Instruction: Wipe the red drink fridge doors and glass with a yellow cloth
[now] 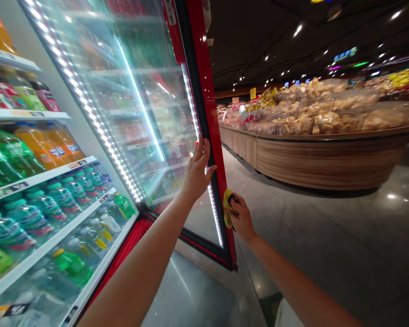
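Note:
A glass fridge door with a red and black frame (215,113) stands swung out from a drinks cooler. My left hand (198,170) lies with fingers stretched out against the inner side of the door, at the glass and its black edge strip. On the door's outer edge, my right hand (240,217) grips a yellow cloth (228,209) with something dark on it. The cloth touches the red edge of the frame. Part of the cloth is hidden behind my fingers.
Cooler shelves (51,175) on the left carry rows of bottles, among them green bottles (7,154) and orange soda bottles (51,145). A wood-panelled display counter (323,161) heaped with packaged food stands at right. Grey shiny floor (306,231) lies below.

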